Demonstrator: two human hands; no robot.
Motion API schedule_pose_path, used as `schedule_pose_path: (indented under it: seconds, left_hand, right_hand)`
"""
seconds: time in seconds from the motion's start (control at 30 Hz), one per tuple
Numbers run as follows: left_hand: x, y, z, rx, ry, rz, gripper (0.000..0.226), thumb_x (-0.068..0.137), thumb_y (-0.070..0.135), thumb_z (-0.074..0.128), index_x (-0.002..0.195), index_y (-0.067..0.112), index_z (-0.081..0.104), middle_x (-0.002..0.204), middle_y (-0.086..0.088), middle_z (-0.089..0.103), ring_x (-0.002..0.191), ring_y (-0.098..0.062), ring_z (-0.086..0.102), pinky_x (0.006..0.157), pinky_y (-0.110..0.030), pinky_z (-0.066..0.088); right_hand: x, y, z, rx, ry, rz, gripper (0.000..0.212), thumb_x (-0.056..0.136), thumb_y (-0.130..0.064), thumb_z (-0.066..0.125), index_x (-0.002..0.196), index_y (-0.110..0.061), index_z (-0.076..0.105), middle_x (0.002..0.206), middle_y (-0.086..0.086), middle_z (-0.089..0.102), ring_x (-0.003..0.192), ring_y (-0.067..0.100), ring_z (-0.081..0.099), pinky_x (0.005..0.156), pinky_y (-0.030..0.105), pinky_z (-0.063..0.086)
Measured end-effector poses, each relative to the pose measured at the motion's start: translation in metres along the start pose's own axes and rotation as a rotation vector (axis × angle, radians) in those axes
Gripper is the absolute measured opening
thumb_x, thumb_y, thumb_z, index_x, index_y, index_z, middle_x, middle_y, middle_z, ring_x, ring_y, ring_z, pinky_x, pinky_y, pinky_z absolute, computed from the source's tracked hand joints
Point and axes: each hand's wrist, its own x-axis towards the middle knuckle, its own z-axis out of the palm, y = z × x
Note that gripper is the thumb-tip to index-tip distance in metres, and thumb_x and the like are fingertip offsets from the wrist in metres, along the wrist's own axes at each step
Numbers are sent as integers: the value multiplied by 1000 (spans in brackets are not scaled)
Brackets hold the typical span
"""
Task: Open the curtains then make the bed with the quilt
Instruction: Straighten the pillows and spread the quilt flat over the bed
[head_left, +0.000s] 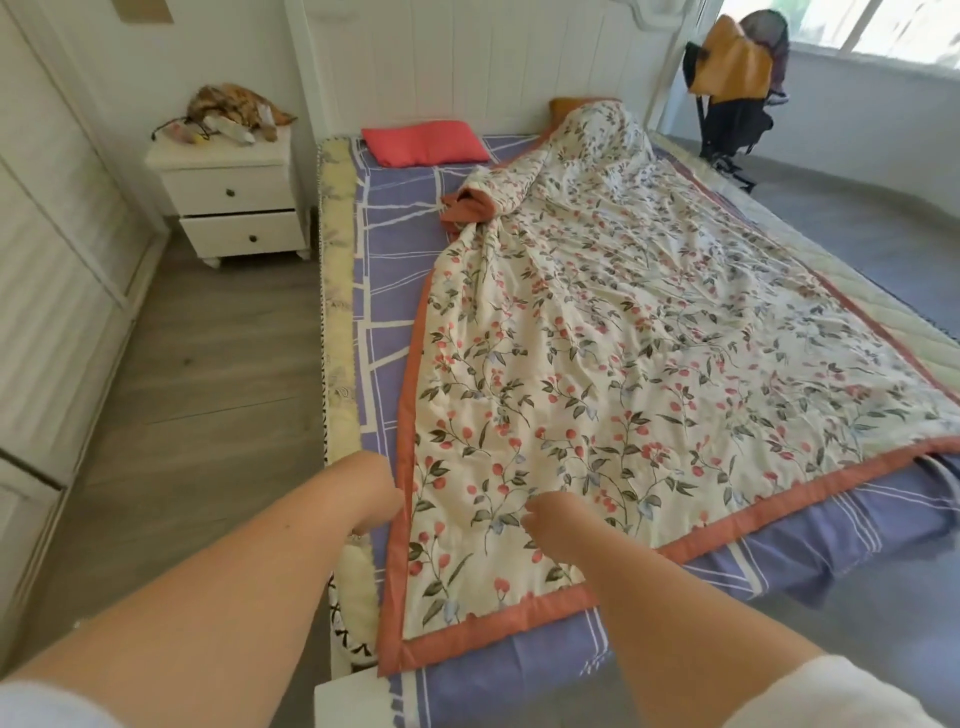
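2 hands (374, 499) (550, 519) on the quilt (649, 338) — soft, wrinkled, floral, orange-bordered.

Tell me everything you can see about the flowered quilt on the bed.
The quilt is cream, printed with red berries and green leaves, edged in a terracotta border, and looks soft and padded. It lies mostly spread over the purple sheet, wrinkled, with its far left corner bunched and twisted near the red pillow. The left hand grips its left edge; the right hand rests on top.
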Motion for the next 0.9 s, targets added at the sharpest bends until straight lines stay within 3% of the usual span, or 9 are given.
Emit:
schedule_pose_path:
  seconds: [0.07,0.17,0.23,0.3,0.37,0.47,0.57,0.73,0.9]
  left_hand:
    - [8,-16,-9,-27,38,95,16,91,23,43,78,16,47,78,-2,44,69,-19,40,58,-27,33]
    - [22,-58,-25,-90,47,168,14,91,27,47,97,20,58,97,-2,56,82,-18,48,71,-28,41]
    - [30,-90,-35,-109,28,206,20,91,29,47,108,22,58,107,0,54,89,-17,49,80,-28,42]
    - [43,-137,-46,-131,20,231,17,91,30,46,105,27,56,106,0,51,89,-17,47,78,-26,39]
    - [52,-194,-68,-133,35,223,29,90,34,49,117,26,55,119,1,55,102,-17,53,83,-25,41]
    - [60,-268,-108,-141,73,164,39,89,37,50,126,25,52,132,1,53,116,-19,53,94,-28,41]
    - [71,-327,-146,-194,153,133,39,89,35,49,127,24,52,130,0,54,116,-21,53,95,-29,42]
    - [83,-366,-168,-244,164,167,38,89,34,50,126,23,53,126,1,57,114,-19,54,93,-27,40]
    - [114,-368,-193,-229,156,213,37,90,35,51,125,24,53,127,2,56,113,-17,54,89,-24,38]
  right_hand:
    - [-5,-24,-12,122,36,13,38,97,-10,37,133,-3,47,136,13,49,121,28,49,89,33,46]
    - [4,-66,-13,279,115,29,40,96,-16,40,135,-6,45,140,13,46,127,30,45,98,36,44]
    - [9,-99,-11,286,183,69,40,96,-26,40,132,-11,49,134,10,52,117,27,53,90,31,45]
    - [18,-146,-6,317,187,84,38,95,-23,40,130,-12,51,126,8,56,96,21,62,77,27,51]
    - [26,-204,-2,369,204,102,38,91,-20,43,127,-14,53,113,5,57,80,17,63,68,29,56]
    - [36,-278,-10,336,202,83,46,89,-26,45,134,-19,47,132,10,48,102,27,62,85,38,54]
    - [45,-341,-25,314,238,37,52,90,-33,43,141,-30,35,151,2,27,120,26,51,96,42,47]
    - [62,-388,-43,295,268,26,52,93,-33,43,143,-28,32,153,-2,22,131,25,41,104,45,39]
    - [84,-401,-63,398,303,48,53,93,-32,44,144,-27,30,153,0,22,127,25,45,101,43,42]
